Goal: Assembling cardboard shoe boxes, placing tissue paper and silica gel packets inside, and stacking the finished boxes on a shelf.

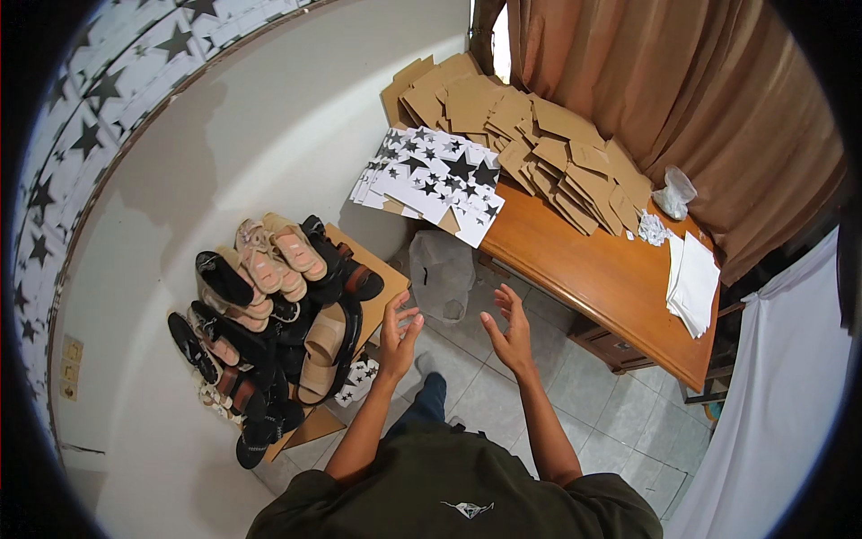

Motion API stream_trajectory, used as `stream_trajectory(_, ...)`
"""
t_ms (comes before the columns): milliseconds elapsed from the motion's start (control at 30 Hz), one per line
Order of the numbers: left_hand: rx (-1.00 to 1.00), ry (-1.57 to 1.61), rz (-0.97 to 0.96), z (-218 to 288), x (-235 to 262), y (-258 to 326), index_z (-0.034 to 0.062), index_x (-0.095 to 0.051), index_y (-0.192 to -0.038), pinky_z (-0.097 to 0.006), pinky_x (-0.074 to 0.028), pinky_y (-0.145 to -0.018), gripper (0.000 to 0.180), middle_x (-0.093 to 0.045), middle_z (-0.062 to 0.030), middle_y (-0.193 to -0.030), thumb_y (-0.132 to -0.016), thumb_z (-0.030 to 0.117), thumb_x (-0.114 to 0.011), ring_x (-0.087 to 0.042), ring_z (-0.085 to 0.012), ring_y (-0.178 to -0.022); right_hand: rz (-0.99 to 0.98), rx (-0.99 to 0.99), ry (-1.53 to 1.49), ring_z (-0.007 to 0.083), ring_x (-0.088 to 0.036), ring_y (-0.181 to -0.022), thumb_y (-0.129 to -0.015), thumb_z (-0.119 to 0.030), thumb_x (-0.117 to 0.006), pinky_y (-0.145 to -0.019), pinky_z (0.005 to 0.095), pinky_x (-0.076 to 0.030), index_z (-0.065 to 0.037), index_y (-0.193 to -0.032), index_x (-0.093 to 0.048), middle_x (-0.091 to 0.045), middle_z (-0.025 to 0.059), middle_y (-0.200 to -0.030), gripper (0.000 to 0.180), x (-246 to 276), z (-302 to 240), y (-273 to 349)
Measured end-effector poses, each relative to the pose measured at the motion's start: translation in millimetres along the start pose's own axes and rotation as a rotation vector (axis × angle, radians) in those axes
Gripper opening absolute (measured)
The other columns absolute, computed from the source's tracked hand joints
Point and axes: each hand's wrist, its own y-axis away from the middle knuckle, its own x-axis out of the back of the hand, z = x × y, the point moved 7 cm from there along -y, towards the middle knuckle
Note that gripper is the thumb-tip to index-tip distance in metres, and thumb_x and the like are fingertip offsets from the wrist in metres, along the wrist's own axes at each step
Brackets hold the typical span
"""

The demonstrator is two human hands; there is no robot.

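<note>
Both hands, left hand (398, 334) and right hand (511, 332), hover empty beside piled sandals (269, 323).

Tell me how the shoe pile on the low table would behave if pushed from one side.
The shoe pile is loosely heaped, several pairs deep, so it would probably shift unevenly and not slide as one. Some shoes overhang the low table, so a few may drop off the edge. The sandals look light and probably bend easily. Both hands, left hand and right hand, are empty beside it.

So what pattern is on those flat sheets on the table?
Black stars on white sheets, clearest in the head view.
</note>
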Motion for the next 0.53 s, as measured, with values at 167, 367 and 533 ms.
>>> stream_trajectory(167,0.031,0.034,-0.016,-36.3,-17.0,-75.0,0.0055,-0.042,-0.148,-0.04,-0.051,-0.094,0.061,-0.046,-0.0177,-0.147,-0.097,0.028,-0.067,-0.059,-0.0252,-0.118,-0.036,0.003,0.058,0.0338,-0.058,-0.125,-0.094,-0.029,-0.072,-0.104,0.0455,-0.046,-0.002,-0.148,-0.041,-0.056,0.0228,-0.138,0.067,-11.3,32.3,-64.9)
stream_trajectory(367,0.1,-0.046,-0.052,-80.8,-34.1,-170.0,0.0095,-0.043,-0.148,-0.041,-0.052,-0.092,0.062,-0.05,-0.0182,-0.143,-0.096,0.029,-0.07,-0.063,-0.0239,-0.11,-0.072,-0.056,0.111,0.0342,-0.058,-0.123,-0.095,-0.029,-0.071,-0.103,0.0434,-0.047,-0.001,-0.147,-0.042,-0.057,0.0242,-0.136,0.065,-29.6,80.8,-151.3)
stream_trajectory(533,0.215,-0.15,-0.103,-122.6,-43.3,-232.3,0.0143,-0.043,-0.148,-0.043,-0.051,-0.093,0.063,-0.05,-0.0179,-0.144,-0.095,0.031,-0.071,-0.064,-0.0242,-0.11,-0.124,-0.098,0.212,0.0368,-0.056,-0.125,-0.096,-0.03,-0.07,-0.107,0.0447,-0.044,-0.001,-0.146,-0.042,-0.055,0.0236,-0.139,0.065,-51.1,127.8,-206.6)
